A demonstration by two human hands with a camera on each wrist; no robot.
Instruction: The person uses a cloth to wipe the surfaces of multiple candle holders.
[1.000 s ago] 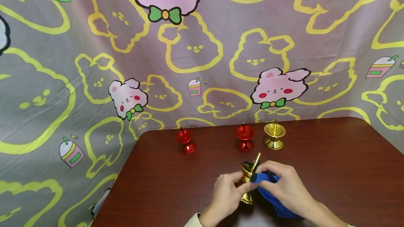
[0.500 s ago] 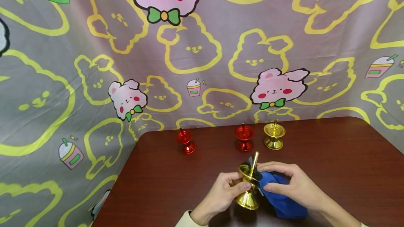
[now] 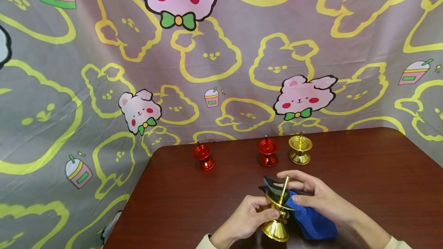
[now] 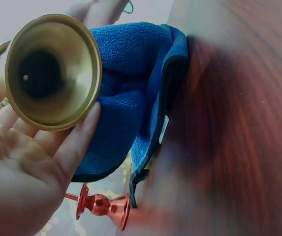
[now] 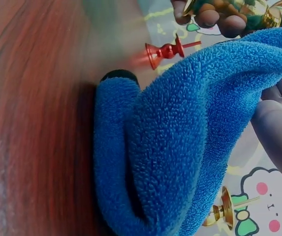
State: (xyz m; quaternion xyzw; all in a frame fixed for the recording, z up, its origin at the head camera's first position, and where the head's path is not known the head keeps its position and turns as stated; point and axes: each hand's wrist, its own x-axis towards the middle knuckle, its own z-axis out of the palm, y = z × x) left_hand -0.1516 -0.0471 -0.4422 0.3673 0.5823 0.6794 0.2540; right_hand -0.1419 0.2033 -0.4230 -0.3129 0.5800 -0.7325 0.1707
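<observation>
My left hand (image 3: 243, 217) grips a shiny gold candle holder (image 3: 275, 230) round its narrow stem. The holder tilts, its spike up and its base toward me; the left wrist view looks into the hollow base (image 4: 79, 93). Behind and right of it hangs a blue terry cloth (image 3: 313, 222) with a dark edge and a grey-black side. My right hand (image 3: 323, 195) holds this cloth between thumb and fingers, close to the holder's dish. Part of the cloth shows behind the dish, and its lower end reaches down near the tabletop.
At the back of the dark red-brown table (image 3: 173, 203) stand two red candle holders (image 3: 206, 162) (image 3: 268, 158) and another gold one (image 3: 300, 156). A curtain (image 3: 242, 64) printed with cartoon bears rises behind and to the left of the table.
The gold holder has come slightly down and toward me in my left hand. My right fingers have spread from a tight pinch beside the spike, and more grey-black cloth shows behind the dish.
</observation>
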